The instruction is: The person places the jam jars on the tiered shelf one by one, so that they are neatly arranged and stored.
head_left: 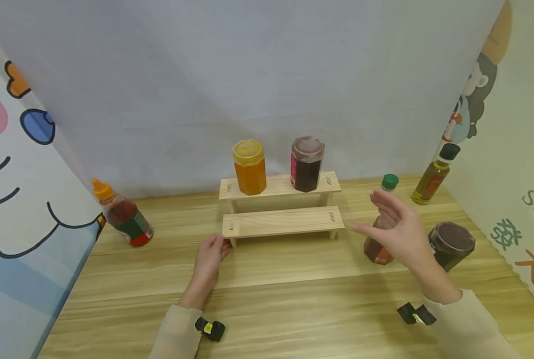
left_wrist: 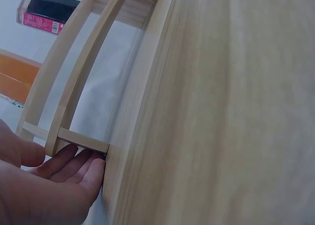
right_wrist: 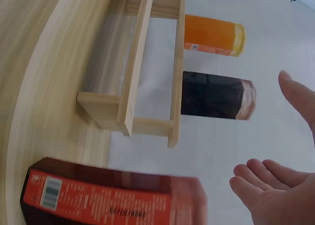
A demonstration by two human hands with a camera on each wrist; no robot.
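Observation:
A two-step wooden rack (head_left: pixel 284 222) stands on the table. My left hand (head_left: pixel 209 257) grips the left end of its lower step, with the thumb by the plank and the fingers under it against the leg (left_wrist: pixel 83 140). On the upper step are a yellow-lidded jar (head_left: pixel 251 172) of orange contents and a dark jar (head_left: pixel 306 169). My right hand (head_left: pixel 403 232) is raised, thumb and fingers spread apart, holding nothing. Partly hidden behind it stands a green-capped dark red bottle (head_left: pixel 376 252); its red label (right_wrist: pixel 98 198) shows in the right wrist view.
At the left stands a red sauce bottle (head_left: pixel 129 222) with an orange nozzle cap. Another dark jar (head_left: pixel 450 244) is right of my right hand, and a black-capped oil bottle (head_left: pixel 430 182) stands at the back right. Pale walls border the table (head_left: pixel 293 309).

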